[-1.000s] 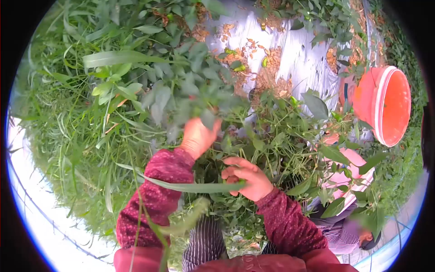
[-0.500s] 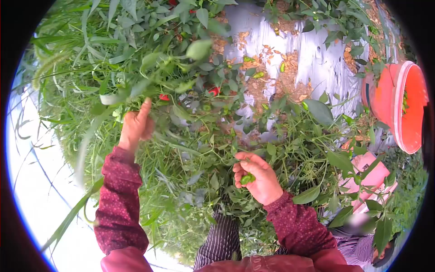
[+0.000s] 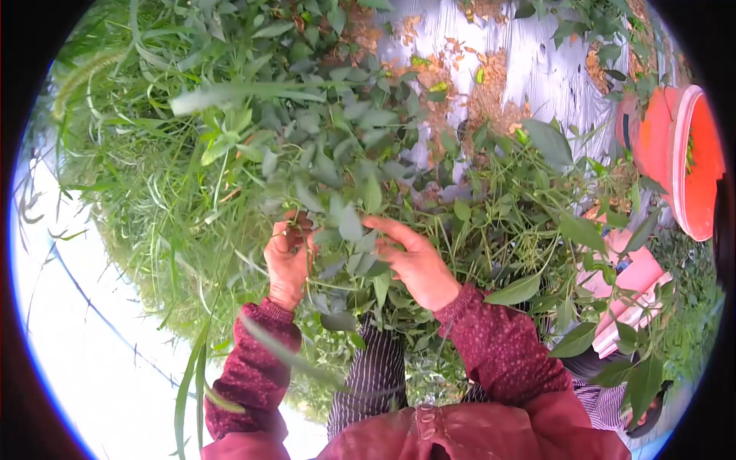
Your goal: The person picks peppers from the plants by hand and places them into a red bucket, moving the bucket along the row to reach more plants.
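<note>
Both hands are in among the leaves of a pepper plant [image 3: 326, 165]. My left hand [image 3: 287, 264] has its fingers curled and closed at the foliage; what they grip is too blurred to make out. My right hand [image 3: 418, 267] is just to the right, back upward. Its index finger reaches left into the leaves, the thumb lies below it, and the other fingers are bent and partly hidden. Dark green leaves [image 3: 351, 226] fill the gap between the hands. No pepper shows in either hand.
An orange-red bucket [image 3: 665, 146] lies tilted at the right, with some green inside. Below it is a pink container [image 3: 625, 276]. Silvery plastic mulch [image 3: 540, 84] with dry leaves covers the ground beyond. Tall grass [image 3: 153, 165] crowds the left. Another person's striped clothing [image 3: 602, 402] shows lower right.
My left hand has moved right and down from the grass side, close to my right hand. My right hand has shifted slightly left and turned; the green pepper in it is out of sight.
</note>
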Tool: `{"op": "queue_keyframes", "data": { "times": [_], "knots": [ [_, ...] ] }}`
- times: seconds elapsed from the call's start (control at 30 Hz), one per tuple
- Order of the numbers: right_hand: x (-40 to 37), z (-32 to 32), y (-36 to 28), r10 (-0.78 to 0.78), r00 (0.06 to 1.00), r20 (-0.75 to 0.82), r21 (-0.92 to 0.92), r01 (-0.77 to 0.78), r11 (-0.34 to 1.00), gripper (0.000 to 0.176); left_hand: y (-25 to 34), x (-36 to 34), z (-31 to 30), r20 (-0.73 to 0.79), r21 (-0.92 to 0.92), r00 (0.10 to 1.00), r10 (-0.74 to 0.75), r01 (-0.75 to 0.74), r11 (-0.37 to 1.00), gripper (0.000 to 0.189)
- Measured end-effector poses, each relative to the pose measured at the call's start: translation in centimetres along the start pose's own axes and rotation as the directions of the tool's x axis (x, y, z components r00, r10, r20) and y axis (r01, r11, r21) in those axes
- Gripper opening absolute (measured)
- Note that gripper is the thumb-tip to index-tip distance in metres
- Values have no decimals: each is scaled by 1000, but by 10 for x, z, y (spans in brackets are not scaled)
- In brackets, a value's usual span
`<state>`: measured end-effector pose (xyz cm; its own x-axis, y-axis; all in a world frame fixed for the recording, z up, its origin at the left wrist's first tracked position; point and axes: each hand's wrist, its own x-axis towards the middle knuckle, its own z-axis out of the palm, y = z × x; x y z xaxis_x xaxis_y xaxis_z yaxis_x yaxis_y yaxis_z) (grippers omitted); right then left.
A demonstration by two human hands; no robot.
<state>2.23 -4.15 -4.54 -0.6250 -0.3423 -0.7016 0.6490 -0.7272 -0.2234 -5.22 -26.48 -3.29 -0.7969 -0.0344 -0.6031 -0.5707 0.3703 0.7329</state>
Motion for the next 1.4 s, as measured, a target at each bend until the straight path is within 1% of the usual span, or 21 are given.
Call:
{"op": "queue_keyframes", "data": {
  "times": [0.03, 0.13, 0.2, 0.27, 0.3, 0.4, 0.47, 0.53, 0.57, 0.63, 0.67, 0.7, 0.77, 0.8, 0.9, 0.97, 1.0, 1.07, 1.2, 1.27, 1.4],
  "knots": [
    [3, -4, 15, -20, 1000, 15, 142, 18, 990, 40, 13, -9, 13, -4, 242, 997, 77, -73, 967, 39],
    [6, -4, 21, 65, 995, 73, 299, -84, 951, 35, 10, -18, 15, 48, 388, 992, 115, -124, 913, 39],
    [8, -2, 23, 85, 994, 61, 292, -100, 951, 30, 6, -26, 12, 90, 487, 985, 149, -174, 856, 44],
    [12, 0, 29, 126, 987, 96, 75, -134, 988, 27, -3, -38, 6, 254, 710, 922, 291, -382, 591, 47],
    [12, 6, 31, 249, 961, 124, 156, -267, 951, 27, -15, -46, 1, 213, 646, 975, 59, -186, 740, 51],
    [7, 12, 47, 132, 979, 154, 103, -148, 984, 31, 3, -65, 16, 381, 593, 919, 103, -329, 735, 54],
    [10, 8, 62, 198, 967, 159, 46, -208, 977, 30, -4, -73, 9, 434, 471, 900, -39, -189, 862, 58],
    [8, 10, 69, 267, 949, 165, -1, -271, 963, 29, -8, -80, 8, 538, 637, 824, 177, -535, 555, 76],
    [6, 14, 66, 326, 935, 138, 1, -330, 944, 28, -12, -83, 2, 541, 637, 823, 172, -535, 555, 76],
    [6, 16, 64, 385, 917, 108, 9, -388, 921, 28, -27, -89, -22, 469, 847, 879, -83, -420, 326, 63],
    [5, 17, 65, 255, 966, 43, -289, -233, 929, 28, -20, -87, -24, 396, 914, 896, -200, -363, 184, 57],
    [5, 18, 66, 107, 994, 23, -564, -75, 822, 28, -7, -86, -31, 397, 914, 894, -208, -363, 182, 57],
    [5, 17, 67, -53, 997, 65, -873, 82, 480, 28, 72, -61, -14, 603, 779, 793, 84, -609, 152, 39],
    [5, 18, 70, -51, 997, 63, -871, 80, 485, 28, 84, -54, 0, 490, 700, 817, 304, -576, 422, 24],
    [5, 21, 77, -134, 981, 137, -935, 173, 309, 24, 119, -40, 45, 470, 655, 868, 158, -463, 597, 22],
    [5, 20, 75, -110, 978, 179, -960, 198, 199, 21, 103, -26, 64, 676, 723, 733, 74, -679, 128, 11],
    [5, 21, 76, -114, 976, 183, -959, 203, 196, 21, 83, -23, 57, 656, 751, 750, -89, -634, 185, 15],
    [3, 19, 84, -258, 941, 219, -938, 276, 209, 20, 65, -18, 61, 678, 683, 701, -220, -712, -164, 18],
    [-1, 22, 80, -155, 975, 157, -921, 201, 333, 17, 73, -29, 54, 610, 754, 726, -318, -655, -49, 18],
    [1, 18, 77, -173, 966, 192, -938, 232, 257, 18, 83, -39, 45, 717, 675, 697, 5, -697, 243, 23],
    [1, 21, 64, -134, 980, 144, -879, 189, 437, 20, 89, -59, 29, 691, 612, 722, 34, -609, 505, 27]
  ]
}}
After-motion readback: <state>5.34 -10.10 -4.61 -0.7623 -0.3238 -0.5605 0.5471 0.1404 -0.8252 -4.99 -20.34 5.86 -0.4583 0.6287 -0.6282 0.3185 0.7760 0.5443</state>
